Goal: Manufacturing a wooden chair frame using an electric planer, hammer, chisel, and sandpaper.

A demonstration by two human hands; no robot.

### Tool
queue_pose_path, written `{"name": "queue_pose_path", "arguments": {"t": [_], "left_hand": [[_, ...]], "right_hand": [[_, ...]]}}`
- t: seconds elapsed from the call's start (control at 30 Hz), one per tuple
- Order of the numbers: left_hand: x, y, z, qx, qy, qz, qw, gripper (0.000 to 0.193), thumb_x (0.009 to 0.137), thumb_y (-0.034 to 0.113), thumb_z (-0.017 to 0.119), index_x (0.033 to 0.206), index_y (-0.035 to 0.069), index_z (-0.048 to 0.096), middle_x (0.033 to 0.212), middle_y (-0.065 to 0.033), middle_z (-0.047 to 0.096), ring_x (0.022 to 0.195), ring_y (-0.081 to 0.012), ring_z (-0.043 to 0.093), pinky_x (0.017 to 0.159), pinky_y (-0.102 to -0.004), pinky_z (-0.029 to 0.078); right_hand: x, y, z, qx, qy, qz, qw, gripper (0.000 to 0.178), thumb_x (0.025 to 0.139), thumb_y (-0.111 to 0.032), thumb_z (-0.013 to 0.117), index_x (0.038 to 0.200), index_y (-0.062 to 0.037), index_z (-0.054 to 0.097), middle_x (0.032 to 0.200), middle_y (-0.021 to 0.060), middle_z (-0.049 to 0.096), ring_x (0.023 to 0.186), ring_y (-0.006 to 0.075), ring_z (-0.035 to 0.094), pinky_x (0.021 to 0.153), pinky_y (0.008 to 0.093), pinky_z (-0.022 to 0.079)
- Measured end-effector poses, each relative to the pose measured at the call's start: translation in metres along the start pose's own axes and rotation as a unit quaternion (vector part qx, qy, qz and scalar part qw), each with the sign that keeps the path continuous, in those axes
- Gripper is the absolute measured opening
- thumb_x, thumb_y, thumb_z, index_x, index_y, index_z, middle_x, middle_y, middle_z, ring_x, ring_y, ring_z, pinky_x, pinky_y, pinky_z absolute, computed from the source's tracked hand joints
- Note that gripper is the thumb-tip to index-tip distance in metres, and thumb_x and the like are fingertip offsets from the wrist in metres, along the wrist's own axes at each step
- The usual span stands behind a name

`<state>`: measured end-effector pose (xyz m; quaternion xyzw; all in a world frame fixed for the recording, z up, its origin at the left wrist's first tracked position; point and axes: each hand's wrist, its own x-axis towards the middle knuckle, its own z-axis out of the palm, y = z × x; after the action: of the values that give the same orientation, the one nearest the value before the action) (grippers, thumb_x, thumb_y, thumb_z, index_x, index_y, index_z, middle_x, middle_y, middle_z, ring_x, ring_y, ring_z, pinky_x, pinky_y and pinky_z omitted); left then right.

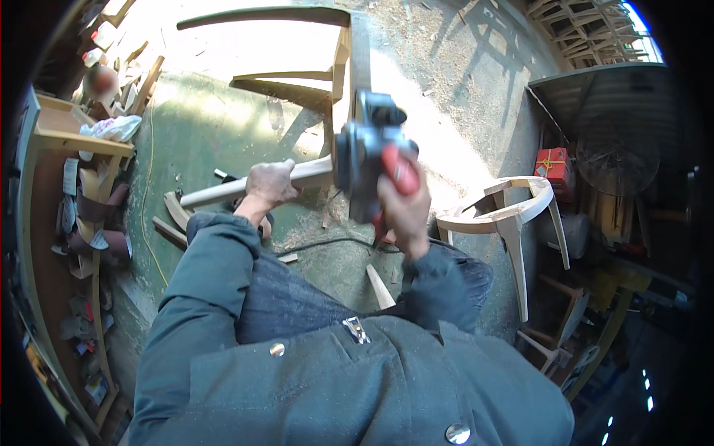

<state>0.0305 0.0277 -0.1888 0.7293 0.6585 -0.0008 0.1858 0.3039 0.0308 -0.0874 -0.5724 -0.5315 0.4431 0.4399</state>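
My left hand [271,183] is wrapped round a pale, smooth wooden leg [216,193] that slants up to the right toward a wooden chair frame [360,59]. My right hand [406,212] grips the red handle of a grey and black power tool, apparently a belt sander [361,160]. Its body is blurred and covers the inner end of the leg, so I cannot tell whether its working face touches the wood. The frame's other curved legs [264,15] extend left beyond the sander. A dark cord [320,242] runs low across the floor.
To the right stands a round wooden seat frame [494,215] with legs, near a red box [555,165]. A shelf unit [82,141] on the left holds sanding belts [93,212]. A loose tapered wood piece [379,286] lies between my legs. Shavings litter the sunlit floor [476,74].
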Motion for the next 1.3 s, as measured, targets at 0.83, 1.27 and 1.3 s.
{"name": "queue_pose_path", "arguments": {"t": [0.83, 1.27, 1.3], "left_hand": [[0.005, -0.009, 0.014, -0.042, 0.024, 0.026, 0.998, 0.036, 0.070, 0.037, 0.082, 0.087, 0.013, 0.062, 0.076, -0.0085, 0.068, 0.070, -0.0305, 0.071, 0.063, -0.0447, 0.057], [0.003, -0.002, 0.000, -0.035, -0.030, -0.029, 0.999, 0.038, 0.073, 0.044, 0.080, 0.097, 0.015, 0.069, 0.084, -0.0120, 0.075, 0.080, -0.0319, 0.075, 0.072, -0.0442, 0.060], [0.003, -0.006, 0.002, -0.029, -0.020, -0.024, 0.999, 0.038, 0.074, 0.043, 0.079, 0.097, 0.016, 0.069, 0.085, -0.0120, 0.075, 0.080, -0.0319, 0.075, 0.072, -0.0440, 0.060]], "right_hand": [[0.089, -0.076, 0.016, -0.070, -0.034, 0.044, 0.996, 0.049, 0.086, -0.003, 0.073, 0.133, -0.0011, 0.059, 0.121, 0.0130, 0.066, 0.107, 0.0192, 0.066, 0.093, 0.0320, 0.054], [0.209, -0.100, 0.051, 0.001, -0.149, 0.025, 0.989, 0.056, 0.085, -0.006, 0.074, 0.136, -0.0052, 0.053, 0.080, 0.0045, 0.062, 0.059, 0.0145, 0.060, 0.051, 0.0307, 0.049], [0.183, -0.094, 0.045, 0.010, -0.149, 0.040, 0.988, 0.058, 0.082, -0.006, 0.074, 0.136, -0.0050, 0.053, 0.081, 0.0047, 0.061, 0.060, 0.0141, 0.059, 0.049, 0.0312, 0.047]]}}
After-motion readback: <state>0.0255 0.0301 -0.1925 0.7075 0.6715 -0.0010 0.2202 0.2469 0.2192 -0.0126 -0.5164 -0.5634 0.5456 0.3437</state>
